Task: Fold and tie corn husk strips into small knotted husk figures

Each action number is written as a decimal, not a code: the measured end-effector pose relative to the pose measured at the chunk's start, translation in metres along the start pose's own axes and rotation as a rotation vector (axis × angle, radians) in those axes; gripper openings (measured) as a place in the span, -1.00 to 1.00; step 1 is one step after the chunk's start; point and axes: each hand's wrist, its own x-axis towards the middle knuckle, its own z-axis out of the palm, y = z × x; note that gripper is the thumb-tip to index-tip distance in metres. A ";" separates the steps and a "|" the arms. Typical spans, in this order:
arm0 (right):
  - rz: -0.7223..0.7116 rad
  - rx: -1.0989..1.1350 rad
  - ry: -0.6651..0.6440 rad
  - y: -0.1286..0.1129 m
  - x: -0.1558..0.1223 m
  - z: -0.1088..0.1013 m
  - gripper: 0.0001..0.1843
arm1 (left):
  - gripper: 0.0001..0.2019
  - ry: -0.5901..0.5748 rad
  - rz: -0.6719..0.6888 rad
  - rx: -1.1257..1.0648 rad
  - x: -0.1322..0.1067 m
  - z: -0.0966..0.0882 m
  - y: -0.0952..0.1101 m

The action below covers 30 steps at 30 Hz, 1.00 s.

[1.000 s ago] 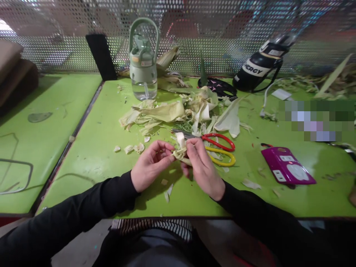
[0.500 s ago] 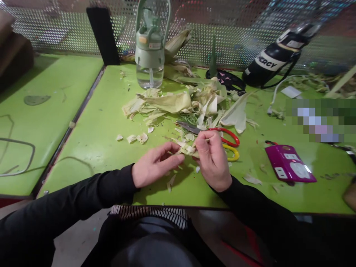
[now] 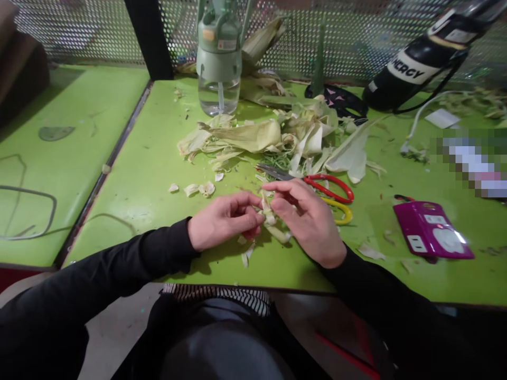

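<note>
The husk strip point(image 3: 270, 216), a small pale folded piece, sits just above the tabletop point(image 3: 138, 200) at its near edge, between the two hands. The left hand point(image 3: 224, 219) has its fingers pinched together on one end; the right hand point(image 3: 309, 219) has its fingers closed on the other, with the forefinger stretched over the top. By the look of it the strip is mid-fold or mid-twist, and a further turn would call for keeping both pinches tight so the piece does not spring open. Just behind the right hand lies one pair of scissors point(image 3: 328, 177) with a red and a yellow loop. Beyond it, one husk pile point(image 3: 257, 137), then one water bottle point(image 3: 219, 68). To the right, well apart, one purple case point(image 3: 431, 232)
</note>
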 end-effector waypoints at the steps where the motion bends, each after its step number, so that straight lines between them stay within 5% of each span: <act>1: 0.006 0.007 -0.024 -0.001 0.001 -0.001 -0.67 | -0.74 -0.014 -0.017 0.020 0.000 0.000 0.000; 7: 0.031 0.162 -0.036 -0.001 0.004 0.001 -0.70 | -0.72 -0.028 -0.013 0.033 0.001 0.002 -0.003; 15: 0.029 0.303 -0.076 0.005 0.004 0.007 -0.76 | -0.63 -0.198 -0.081 0.105 0.002 0.007 -0.008; 22: 0.140 0.134 -0.146 -0.001 0.003 0.000 -0.64 | -0.69 0.085 -0.055 0.023 0.002 0.009 -0.003; 30: 0.123 0.156 0.090 0.001 0.002 -0.005 -0.61 | -0.66 0.196 0.049 -0.013 0.003 0.008 0.003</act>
